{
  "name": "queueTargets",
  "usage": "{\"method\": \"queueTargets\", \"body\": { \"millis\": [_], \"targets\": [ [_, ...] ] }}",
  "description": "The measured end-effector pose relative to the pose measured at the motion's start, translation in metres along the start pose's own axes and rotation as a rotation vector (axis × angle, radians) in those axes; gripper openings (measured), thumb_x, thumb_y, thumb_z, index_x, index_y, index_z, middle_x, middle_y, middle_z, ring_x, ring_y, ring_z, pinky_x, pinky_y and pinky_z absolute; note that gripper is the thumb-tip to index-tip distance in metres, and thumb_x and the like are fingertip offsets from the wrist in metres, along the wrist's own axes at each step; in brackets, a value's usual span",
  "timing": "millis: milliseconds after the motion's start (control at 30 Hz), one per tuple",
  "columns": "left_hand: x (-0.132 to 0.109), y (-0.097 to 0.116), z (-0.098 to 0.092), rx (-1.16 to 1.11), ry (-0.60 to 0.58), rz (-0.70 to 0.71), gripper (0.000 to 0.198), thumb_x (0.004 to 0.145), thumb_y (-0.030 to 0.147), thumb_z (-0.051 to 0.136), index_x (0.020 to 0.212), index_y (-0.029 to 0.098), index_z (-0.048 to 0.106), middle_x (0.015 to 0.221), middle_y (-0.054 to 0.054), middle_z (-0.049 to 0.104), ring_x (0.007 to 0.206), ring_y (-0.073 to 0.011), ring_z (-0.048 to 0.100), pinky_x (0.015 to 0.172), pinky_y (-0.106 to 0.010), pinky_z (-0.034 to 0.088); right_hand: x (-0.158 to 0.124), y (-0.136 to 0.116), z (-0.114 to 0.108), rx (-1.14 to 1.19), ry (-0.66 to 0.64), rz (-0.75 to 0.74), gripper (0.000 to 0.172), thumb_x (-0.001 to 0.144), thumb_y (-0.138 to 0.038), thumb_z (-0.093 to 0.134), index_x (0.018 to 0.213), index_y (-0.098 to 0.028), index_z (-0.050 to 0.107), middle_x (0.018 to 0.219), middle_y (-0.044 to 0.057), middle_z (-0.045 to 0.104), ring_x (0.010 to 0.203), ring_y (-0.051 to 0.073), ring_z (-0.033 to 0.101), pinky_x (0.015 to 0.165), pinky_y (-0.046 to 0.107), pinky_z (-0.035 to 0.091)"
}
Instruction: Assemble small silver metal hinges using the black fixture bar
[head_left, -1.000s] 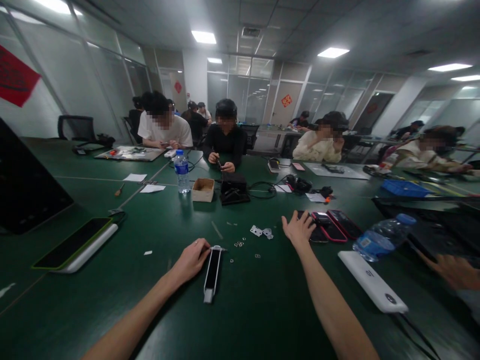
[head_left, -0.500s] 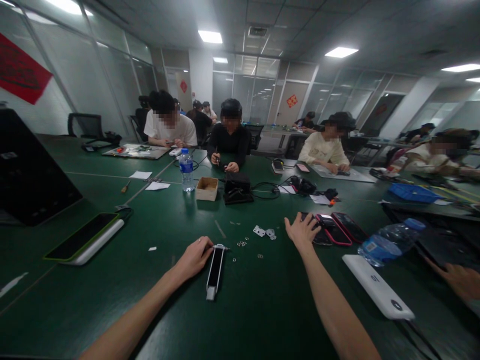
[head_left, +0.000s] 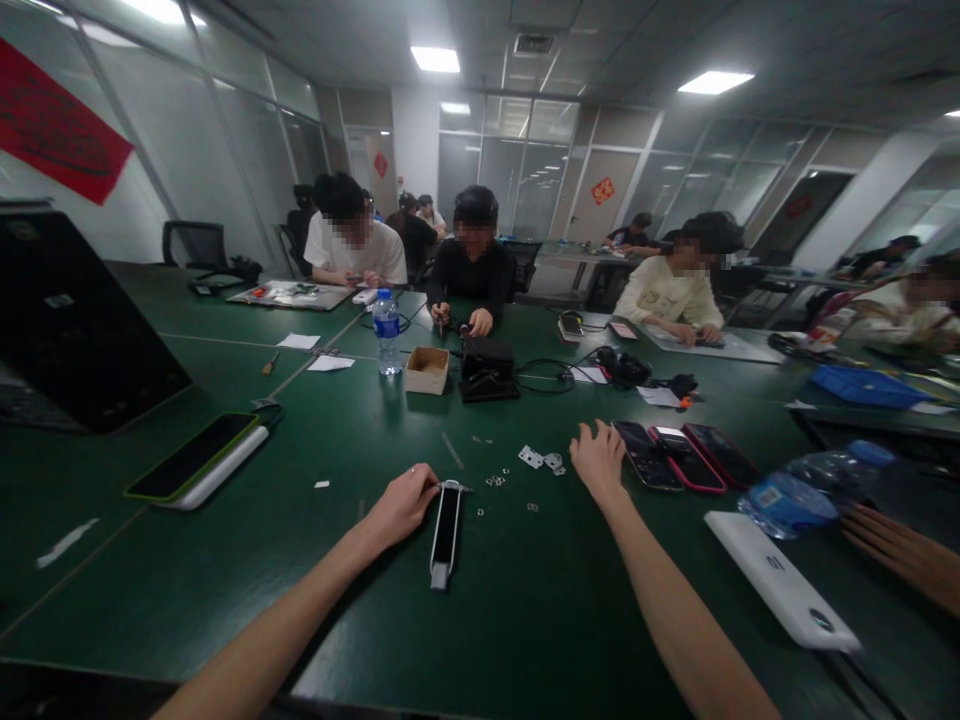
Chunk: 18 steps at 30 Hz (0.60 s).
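- Strip of black and white, long and narrow (head_left: 445, 533), lies flat on the dark green table (head_left: 225, 560); its white end is nearest the wearer, its thin metal tip at the far end
- long axis runs away from the wearer, leaning slightly right
- left hand (head_left: 401, 505) curled, fingertips pinching at the strip's far tip
- right hand (head_left: 598, 462) flat on the table with fingers spread, just beside three dark phones (head_left: 679, 456); small silver brackets (head_left: 541, 460) and loose washers (head_left: 495, 481) lie between the hands
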<state>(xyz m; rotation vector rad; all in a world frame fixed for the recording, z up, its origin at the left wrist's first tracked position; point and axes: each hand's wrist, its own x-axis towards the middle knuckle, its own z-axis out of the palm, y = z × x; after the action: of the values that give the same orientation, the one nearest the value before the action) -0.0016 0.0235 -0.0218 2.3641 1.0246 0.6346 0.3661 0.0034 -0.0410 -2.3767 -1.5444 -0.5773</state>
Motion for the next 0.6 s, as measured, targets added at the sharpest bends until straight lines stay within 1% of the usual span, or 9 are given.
{"method": "queueTargets", "body": {
  "millis": [167,467,533,600],
  "targets": [
    [0.000,0.006,-0.003,0.003,-0.005,-0.015,0.009,0.090,0.023,0.042,0.086,0.018,0.049,0.084,-0.004,0.056,0.077,-0.0177,0.056,0.069,-0.030,0.044,0.000,0.001,-0.004,0.011,-0.027,0.020,0.036,0.087,-0.028,0.043,0.118,-0.013,0.055,0.129,0.018,0.041,0.117,0.032,0.034,0.094,0.044,0.027],
    [0.000,0.012,-0.006,0.059,-0.006,-0.017,0.011,0.089,0.025,0.042,0.087,0.018,0.049,0.082,-0.004,0.056,0.074,-0.0181,0.055,0.068,-0.031,0.045,0.001,0.000,-0.007,0.040,-0.116,0.041,0.038,0.089,-0.029,0.039,0.120,-0.014,0.054,0.132,0.017,0.039,0.120,0.032,0.031,0.097,0.044,0.024],
    [0.000,0.013,-0.006,0.072,-0.005,-0.014,0.012,0.089,0.026,0.042,0.088,0.018,0.050,0.082,-0.005,0.056,0.074,-0.0181,0.055,0.068,-0.031,0.045,0.001,0.000,-0.007,0.039,-0.118,0.037,0.038,0.088,-0.028,0.038,0.119,-0.014,0.055,0.131,0.017,0.040,0.120,0.032,0.031,0.097,0.044,0.024],
    [0.000,0.014,-0.007,0.077,-0.001,-0.003,0.012,0.089,0.025,0.042,0.088,0.017,0.050,0.082,-0.005,0.056,0.074,-0.0180,0.055,0.069,-0.031,0.045,0.001,0.000,-0.007,0.032,-0.093,0.035,0.037,0.088,-0.028,0.039,0.117,-0.014,0.057,0.130,0.017,0.042,0.119,0.031,0.032,0.097,0.044,0.024]
  ]
}}
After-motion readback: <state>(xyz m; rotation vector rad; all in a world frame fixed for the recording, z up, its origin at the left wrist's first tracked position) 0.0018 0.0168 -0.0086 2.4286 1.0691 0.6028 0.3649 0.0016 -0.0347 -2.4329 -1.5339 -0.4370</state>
